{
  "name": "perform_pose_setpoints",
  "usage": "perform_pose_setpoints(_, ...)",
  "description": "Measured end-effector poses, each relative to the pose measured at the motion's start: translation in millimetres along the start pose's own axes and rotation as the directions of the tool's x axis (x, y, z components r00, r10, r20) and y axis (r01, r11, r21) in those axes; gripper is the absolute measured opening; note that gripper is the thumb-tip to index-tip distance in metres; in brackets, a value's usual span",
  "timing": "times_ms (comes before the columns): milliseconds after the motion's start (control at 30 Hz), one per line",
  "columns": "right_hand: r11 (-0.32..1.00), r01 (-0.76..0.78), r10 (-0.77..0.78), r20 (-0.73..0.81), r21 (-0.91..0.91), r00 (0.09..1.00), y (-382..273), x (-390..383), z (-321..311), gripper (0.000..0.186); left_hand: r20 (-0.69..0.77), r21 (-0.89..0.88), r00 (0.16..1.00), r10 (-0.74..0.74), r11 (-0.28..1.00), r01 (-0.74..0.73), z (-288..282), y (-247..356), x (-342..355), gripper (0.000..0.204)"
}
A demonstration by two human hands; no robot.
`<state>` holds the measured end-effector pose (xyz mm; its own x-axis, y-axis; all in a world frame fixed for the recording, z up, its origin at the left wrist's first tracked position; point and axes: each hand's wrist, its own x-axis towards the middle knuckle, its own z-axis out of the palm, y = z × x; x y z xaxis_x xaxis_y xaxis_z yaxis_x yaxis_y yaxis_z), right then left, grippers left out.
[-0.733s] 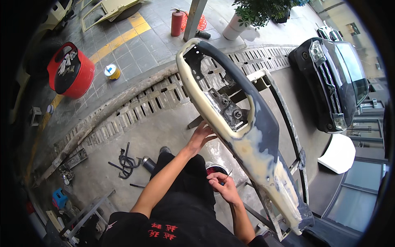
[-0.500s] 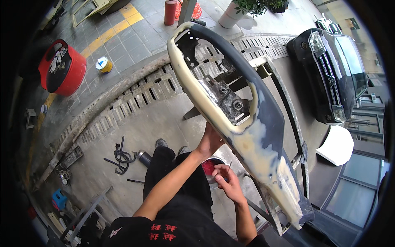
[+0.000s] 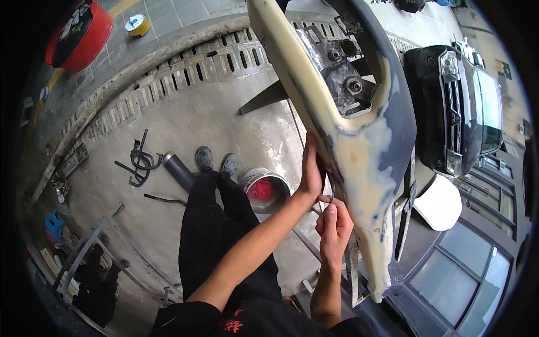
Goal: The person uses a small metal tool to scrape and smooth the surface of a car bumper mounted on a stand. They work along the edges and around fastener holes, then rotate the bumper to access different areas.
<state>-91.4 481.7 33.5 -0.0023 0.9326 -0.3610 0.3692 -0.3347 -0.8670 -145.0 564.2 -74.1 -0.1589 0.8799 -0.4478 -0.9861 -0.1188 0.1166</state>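
Note:
A long, curved body panel (image 3: pixel 359 163), patched in cream and dark grey, slants across the middle on a metal stand. My left hand (image 3: pixel 311 174) lies against its near left side, fingers stretched along the edge; part of the hand is hidden by the panel. Just below, my right hand (image 3: pixel 336 227) is closed in a pinch on a thin metal pick (image 3: pixel 333 188). The pick's upper end is close to the panel's underside edge; whether it touches cannot be made out. Dark metal brackets with bolts (image 3: pixel 353 85) show through the panel's large opening.
A metal bucket (image 3: pixel 247 175) with something red inside stands by my feet. Beside my legs lie a dark cylinder (image 3: pixel 178 171) and black bent hoses (image 3: pixel 140 160). A red tub (image 3: pixel 92 39) and yellow can (image 3: pixel 138 27) are far left; a dark car (image 3: pixel 457 106) is parked right.
My right hand has risen from above the bucket to the panel's edge, beside my left wrist, bringing the pick. My left hand stays against the panel. The view has shifted.

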Motion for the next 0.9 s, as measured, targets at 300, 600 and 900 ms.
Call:
perform_pose_setpoints(300, 0.997, -0.016, 0.007, -0.122, -0.074, 0.992, -7.1, 1.6, 6.4, 0.026, 0.063, 0.093, 0.993, 0.104, 0.99, -0.109, 9.5, 8.4, 10.1, 0.064)
perform_pose_setpoints(600, 0.992, 0.04, -0.031, -0.078, 0.12, 0.996, -0.2, 7.9, 6.9, 0.025, 0.056, 0.203, 0.916, 0.398, 0.894, -0.401, 29.3, 21.1, 5.4, 0.077)
perform_pose_setpoints(900, 0.991, 0.13, -0.124, -0.114, 0.044, 0.986, 13.3, 8.7, 4.7, 0.024, 0.002, 0.199, 0.875, 0.485, 0.857, -0.475, 25.2, 21.4, 9.6, 0.042)
